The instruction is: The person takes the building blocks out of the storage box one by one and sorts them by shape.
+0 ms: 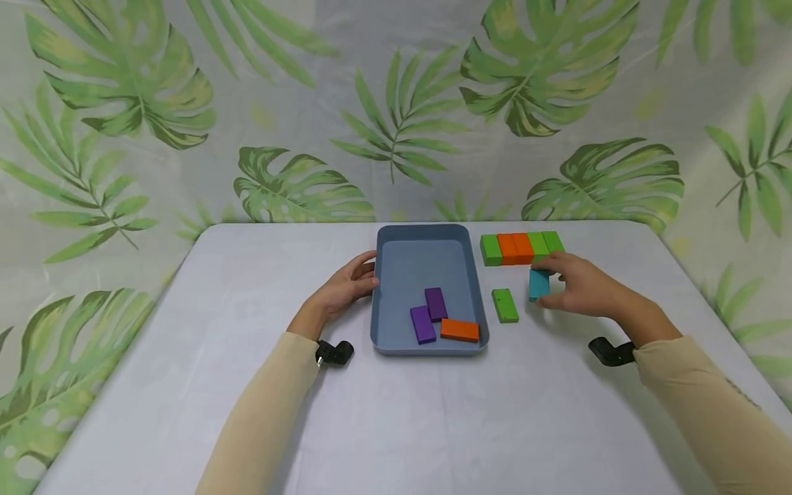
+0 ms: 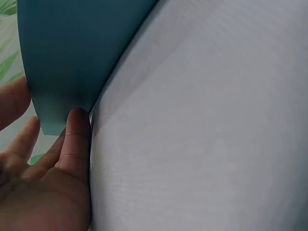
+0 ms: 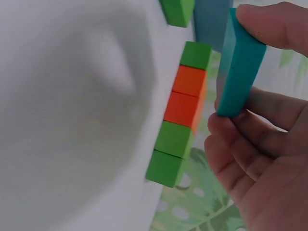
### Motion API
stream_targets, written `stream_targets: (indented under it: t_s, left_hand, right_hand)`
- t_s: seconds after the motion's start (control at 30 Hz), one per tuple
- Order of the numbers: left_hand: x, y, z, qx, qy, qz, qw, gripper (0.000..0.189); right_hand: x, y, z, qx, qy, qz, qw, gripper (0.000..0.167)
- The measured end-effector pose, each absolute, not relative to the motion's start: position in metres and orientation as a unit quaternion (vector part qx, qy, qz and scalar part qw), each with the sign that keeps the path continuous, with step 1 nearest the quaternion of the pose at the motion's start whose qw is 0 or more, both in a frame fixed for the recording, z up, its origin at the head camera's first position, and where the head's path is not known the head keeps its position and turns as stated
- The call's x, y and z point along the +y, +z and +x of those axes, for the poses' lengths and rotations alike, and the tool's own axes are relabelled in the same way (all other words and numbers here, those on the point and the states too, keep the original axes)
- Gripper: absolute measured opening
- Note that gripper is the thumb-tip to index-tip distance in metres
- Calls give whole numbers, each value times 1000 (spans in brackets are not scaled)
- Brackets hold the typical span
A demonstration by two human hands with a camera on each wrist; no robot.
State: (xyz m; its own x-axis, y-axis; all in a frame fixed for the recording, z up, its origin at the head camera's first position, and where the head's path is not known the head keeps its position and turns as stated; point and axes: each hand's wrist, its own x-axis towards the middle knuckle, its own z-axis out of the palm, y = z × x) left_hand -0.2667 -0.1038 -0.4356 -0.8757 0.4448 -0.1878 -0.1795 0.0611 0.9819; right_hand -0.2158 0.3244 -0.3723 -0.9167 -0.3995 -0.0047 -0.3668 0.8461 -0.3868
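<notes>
Beige sleeve [image 1: 705,405] | right grip [image 1: 584,285] pinches block [image 3: 242,67] | teal, oblong, flat-faced

Five-block row [image 1: 515,248] just behind the block [image 1: 539,285] in the right hand's [image 1: 584,285] grip, extending left; loose block [image 1: 505,305] just left of the grip and slightly before it. Tray [image 1: 408,265] farther left, with three blocks [image 1: 438,313] lying in its near half, left of and before the grip. Left hand [image 1: 346,287] at tray's left wall, well left of the grip.
</notes>
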Motion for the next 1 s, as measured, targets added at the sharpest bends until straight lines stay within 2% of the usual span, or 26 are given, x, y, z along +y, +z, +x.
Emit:
stream_targets:
  t_s: [0.2,0.5,1.0]
  left_hand:
    - [-105,-435,-268,693,676,99,230,72]
    - [-103,-435,-266,696,674,95,231,71]
    - [-104,-435,-266,695,674,95,231,71]
  right_hand:
    - [326,-383,-216,956,-188,-219,42,57]
    - [319,-398,-216,956,-190,-207,88,61]
    - [316,-405,-221,951,-196,-219,97,63]
